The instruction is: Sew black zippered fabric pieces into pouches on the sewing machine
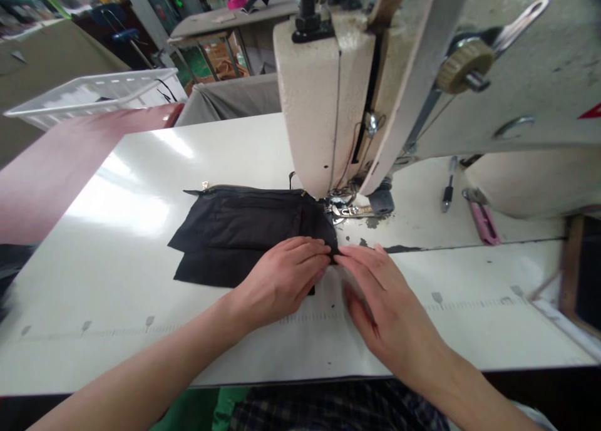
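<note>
A black fabric piece (235,230) with a zipper along its far edge lies flat on the white sewing table (141,280), its right end near the presser foot (345,210) of the cream sewing machine (323,105). My left hand (282,277) rests palm down on the fabric's near right corner, fingers together and stretched toward the right. My right hand (375,299) lies beside it on the table, fingertips meeting the left hand's at the fabric's corner and pinching its edge.
A white plastic basket (94,96) stands at the back left beside a pink surface (56,168). A pink-handled tool (483,221) and a dark pen-like tool (448,193) lie under the machine arm. Other tables and clutter fill the background.
</note>
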Demonstrator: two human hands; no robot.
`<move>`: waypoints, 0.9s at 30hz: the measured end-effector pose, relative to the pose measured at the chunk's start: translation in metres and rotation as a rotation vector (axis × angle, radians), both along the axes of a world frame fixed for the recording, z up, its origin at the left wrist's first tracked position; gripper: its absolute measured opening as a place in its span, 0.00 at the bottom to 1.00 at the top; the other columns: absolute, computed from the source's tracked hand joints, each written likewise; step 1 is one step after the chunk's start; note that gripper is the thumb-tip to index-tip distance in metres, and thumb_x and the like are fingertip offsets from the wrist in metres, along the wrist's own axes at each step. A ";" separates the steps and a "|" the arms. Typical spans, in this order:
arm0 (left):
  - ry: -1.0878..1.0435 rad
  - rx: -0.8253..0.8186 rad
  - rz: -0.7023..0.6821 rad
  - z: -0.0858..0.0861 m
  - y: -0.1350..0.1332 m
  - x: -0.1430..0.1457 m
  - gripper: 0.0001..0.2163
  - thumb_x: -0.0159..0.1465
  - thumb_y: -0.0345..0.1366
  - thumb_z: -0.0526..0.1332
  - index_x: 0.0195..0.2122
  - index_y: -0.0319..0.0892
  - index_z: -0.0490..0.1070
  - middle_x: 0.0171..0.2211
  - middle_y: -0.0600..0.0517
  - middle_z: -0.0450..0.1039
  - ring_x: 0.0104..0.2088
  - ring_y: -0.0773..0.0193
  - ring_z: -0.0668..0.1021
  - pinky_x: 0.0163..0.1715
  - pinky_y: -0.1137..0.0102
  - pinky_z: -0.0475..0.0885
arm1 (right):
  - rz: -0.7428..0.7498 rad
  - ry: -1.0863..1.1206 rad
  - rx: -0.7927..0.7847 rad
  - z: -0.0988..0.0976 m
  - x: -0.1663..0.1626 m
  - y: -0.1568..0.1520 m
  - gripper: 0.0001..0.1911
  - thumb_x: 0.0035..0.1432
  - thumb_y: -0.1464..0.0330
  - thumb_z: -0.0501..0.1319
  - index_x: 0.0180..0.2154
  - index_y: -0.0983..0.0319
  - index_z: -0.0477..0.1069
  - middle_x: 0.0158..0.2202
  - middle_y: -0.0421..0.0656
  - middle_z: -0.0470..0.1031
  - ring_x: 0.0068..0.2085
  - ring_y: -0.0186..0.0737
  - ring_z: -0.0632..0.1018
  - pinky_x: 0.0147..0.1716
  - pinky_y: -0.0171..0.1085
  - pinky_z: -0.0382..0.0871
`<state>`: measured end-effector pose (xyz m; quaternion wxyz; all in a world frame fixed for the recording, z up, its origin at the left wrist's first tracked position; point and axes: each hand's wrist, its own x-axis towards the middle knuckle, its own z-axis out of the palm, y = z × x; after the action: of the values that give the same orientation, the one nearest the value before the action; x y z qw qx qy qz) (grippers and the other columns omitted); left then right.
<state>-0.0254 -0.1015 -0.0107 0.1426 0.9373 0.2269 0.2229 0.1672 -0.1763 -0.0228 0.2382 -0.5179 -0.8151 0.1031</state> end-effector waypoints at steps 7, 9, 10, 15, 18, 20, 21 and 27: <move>0.096 0.057 0.103 0.000 0.024 0.003 0.13 0.68 0.31 0.51 0.51 0.35 0.67 0.47 0.43 0.73 0.48 0.56 0.74 0.50 0.60 0.71 | 0.151 -0.132 0.006 0.009 0.008 0.015 0.18 0.63 0.72 0.52 0.53 0.68 0.69 0.54 0.49 0.72 0.58 0.47 0.68 0.62 0.55 0.56; 0.155 0.087 0.107 -0.001 0.029 0.003 0.14 0.68 0.32 0.51 0.53 0.35 0.66 0.49 0.43 0.71 0.49 0.55 0.73 0.51 0.59 0.70 | 0.171 -0.133 0.017 0.012 0.010 0.019 0.18 0.63 0.71 0.52 0.52 0.67 0.69 0.53 0.48 0.73 0.57 0.47 0.69 0.62 0.55 0.57; 0.173 0.089 0.108 -0.002 0.030 0.004 0.14 0.68 0.32 0.51 0.53 0.35 0.66 0.49 0.43 0.71 0.49 0.56 0.73 0.51 0.60 0.70 | 0.182 -0.130 0.019 0.013 0.011 0.021 0.18 0.63 0.71 0.53 0.52 0.66 0.70 0.52 0.47 0.74 0.56 0.46 0.70 0.62 0.55 0.57; 0.171 0.122 0.127 -0.005 0.029 0.005 0.15 0.69 0.31 0.50 0.54 0.34 0.65 0.51 0.42 0.70 0.52 0.57 0.72 0.54 0.59 0.69 | 0.234 -0.128 0.020 0.014 0.017 0.031 0.17 0.62 0.72 0.54 0.52 0.63 0.70 0.50 0.46 0.75 0.53 0.44 0.72 0.62 0.56 0.56; 0.137 0.108 0.082 -0.007 0.031 0.001 0.14 0.69 0.31 0.50 0.53 0.35 0.67 0.52 0.43 0.70 0.54 0.57 0.71 0.59 0.57 0.65 | 0.225 -0.120 0.030 0.012 0.018 0.037 0.16 0.62 0.72 0.54 0.51 0.63 0.70 0.50 0.46 0.75 0.53 0.44 0.72 0.62 0.55 0.56; 0.103 0.078 0.019 -0.008 0.034 -0.005 0.12 0.69 0.31 0.51 0.50 0.38 0.70 0.49 0.45 0.72 0.52 0.59 0.73 0.60 0.57 0.64 | 0.206 -0.112 0.039 0.011 0.018 0.040 0.16 0.62 0.72 0.54 0.51 0.64 0.70 0.50 0.47 0.75 0.53 0.45 0.72 0.61 0.56 0.58; 0.087 0.065 -0.007 -0.008 0.035 -0.008 0.12 0.68 0.31 0.52 0.49 0.38 0.70 0.48 0.46 0.73 0.50 0.60 0.74 0.59 0.58 0.64 | 0.203 -0.112 0.040 0.010 0.018 0.041 0.17 0.62 0.72 0.53 0.51 0.64 0.70 0.51 0.48 0.74 0.53 0.45 0.72 0.60 0.56 0.59; 0.059 0.077 -0.106 -0.004 0.040 -0.014 0.12 0.69 0.31 0.51 0.48 0.39 0.71 0.47 0.46 0.75 0.50 0.60 0.73 0.56 0.62 0.67 | 0.213 -0.144 0.029 0.003 0.020 0.043 0.21 0.61 0.71 0.54 0.56 0.67 0.65 0.55 0.52 0.70 0.56 0.49 0.70 0.60 0.57 0.58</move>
<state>-0.0396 -0.0613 -0.0143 0.1114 0.9589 0.1722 0.1960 0.1867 -0.1334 -0.0198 0.1742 -0.4310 -0.8819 0.0787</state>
